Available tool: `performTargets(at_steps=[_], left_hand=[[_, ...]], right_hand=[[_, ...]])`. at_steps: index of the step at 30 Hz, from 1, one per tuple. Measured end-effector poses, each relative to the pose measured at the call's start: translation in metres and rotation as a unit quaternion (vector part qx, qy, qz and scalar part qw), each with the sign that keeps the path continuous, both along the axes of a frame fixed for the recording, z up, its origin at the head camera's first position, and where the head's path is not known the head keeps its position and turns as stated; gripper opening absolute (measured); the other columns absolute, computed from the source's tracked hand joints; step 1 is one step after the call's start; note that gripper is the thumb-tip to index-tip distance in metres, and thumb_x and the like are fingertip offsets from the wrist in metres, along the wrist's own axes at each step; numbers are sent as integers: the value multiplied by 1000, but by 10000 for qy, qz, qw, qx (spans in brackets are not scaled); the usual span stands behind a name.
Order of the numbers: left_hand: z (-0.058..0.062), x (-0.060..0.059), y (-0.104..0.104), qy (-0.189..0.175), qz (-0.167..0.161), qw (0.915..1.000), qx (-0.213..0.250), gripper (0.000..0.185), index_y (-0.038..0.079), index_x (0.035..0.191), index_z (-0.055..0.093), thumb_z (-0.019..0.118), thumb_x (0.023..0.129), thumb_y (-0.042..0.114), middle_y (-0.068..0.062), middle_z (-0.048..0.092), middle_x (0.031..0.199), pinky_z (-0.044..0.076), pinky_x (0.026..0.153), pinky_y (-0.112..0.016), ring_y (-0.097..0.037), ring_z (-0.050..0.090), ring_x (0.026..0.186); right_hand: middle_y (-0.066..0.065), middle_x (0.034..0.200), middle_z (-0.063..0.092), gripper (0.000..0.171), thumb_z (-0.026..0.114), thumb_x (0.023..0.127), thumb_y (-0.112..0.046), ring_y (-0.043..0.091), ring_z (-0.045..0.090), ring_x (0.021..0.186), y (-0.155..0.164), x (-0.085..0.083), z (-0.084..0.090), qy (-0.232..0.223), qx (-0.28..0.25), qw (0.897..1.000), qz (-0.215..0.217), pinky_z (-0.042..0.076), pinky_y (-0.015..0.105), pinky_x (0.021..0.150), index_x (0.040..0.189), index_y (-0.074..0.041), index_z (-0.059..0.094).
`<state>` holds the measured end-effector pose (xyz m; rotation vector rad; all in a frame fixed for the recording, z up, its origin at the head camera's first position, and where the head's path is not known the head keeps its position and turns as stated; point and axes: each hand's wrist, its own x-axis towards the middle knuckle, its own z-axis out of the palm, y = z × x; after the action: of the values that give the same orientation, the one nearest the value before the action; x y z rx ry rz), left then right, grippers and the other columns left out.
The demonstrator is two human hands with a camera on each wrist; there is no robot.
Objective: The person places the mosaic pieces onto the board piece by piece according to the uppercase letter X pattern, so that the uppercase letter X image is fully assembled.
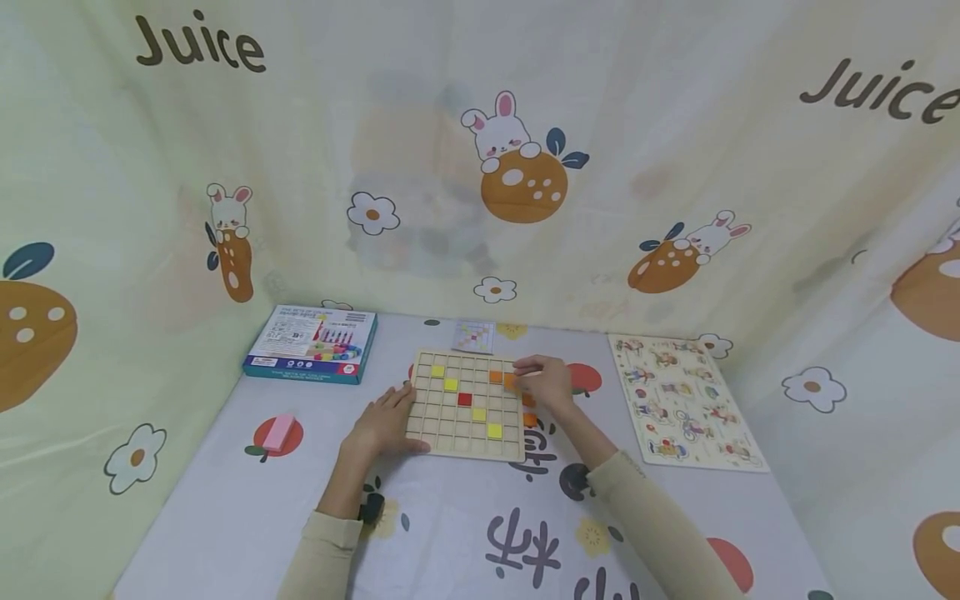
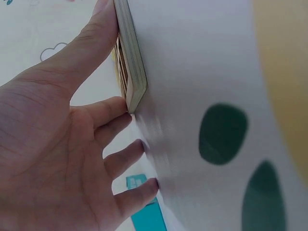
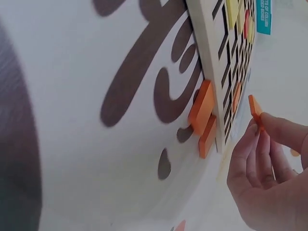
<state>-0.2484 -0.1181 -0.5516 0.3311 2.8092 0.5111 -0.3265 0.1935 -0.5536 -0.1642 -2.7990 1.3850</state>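
Note:
A square wooden grid board lies on the cloth, bearing several yellow tiles, a red tile and an orange tile. Thumb and fingertips of my left hand rest against the board's near-left corner and left edge, the fingers loosely extended. Between thumb and fingertips, my right hand pinches another orange tile over the board's far-right part. Two loose orange tiles lie on the cloth along its right edge.
Behind the board lies a small card with a coloured grid pattern. A flat blue-and-white box is at the back left, a pink block in front of it. At right lies a picture board. Curtains enclose the table.

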Motion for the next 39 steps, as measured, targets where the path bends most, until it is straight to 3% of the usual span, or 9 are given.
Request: performTargets(at_steps=[4, 11, 18, 39], left_hand=[[-1, -1, 1, 66, -32, 9999, 83, 106, 2, 162, 33, 86, 83, 48, -16, 27, 171, 23, 123, -66, -42, 22, 157], [-5, -3, 0, 75, -57, 10000, 21, 108, 4, 163, 32, 86, 83, 52, -15, 27, 171, 25, 123, -65, -41, 22, 157], [-4, -3, -1, 129, -50, 9999, -12, 110, 3, 163, 32, 86, 81, 52, -15, 27, 171, 25, 123, -65, -42, 23, 157], [2, 0, 1, 75, -37, 10000, 11, 107, 2, 161, 35, 88, 81, 49, -16, 29, 170, 27, 122, -66, -43, 25, 156]], right_hand=[[-2, 95, 78, 27, 87, 83, -11, 23, 72, 96, -5, -3, -3, 13, -74, 9999, 148, 58, 40, 88, 110, -15, 80], [-4, 94, 77, 25, 85, 83, -10, 22, 70, 95, -19, -4, -5, -202, -317, 9991, 203, 58, 32, 77, 106, -17, 80], [-4, 91, 76, 24, 87, 82, -10, 20, 70, 96, -32, -4, -9, -160, -465, 9982, 348, 55, 34, 81, 104, -16, 80], [-7, 86, 77, 16, 87, 84, -9, 13, 72, 83, -49, -9, -18, 263, 395, 9951, 866, 59, 39, 86, 97, -14, 80]])
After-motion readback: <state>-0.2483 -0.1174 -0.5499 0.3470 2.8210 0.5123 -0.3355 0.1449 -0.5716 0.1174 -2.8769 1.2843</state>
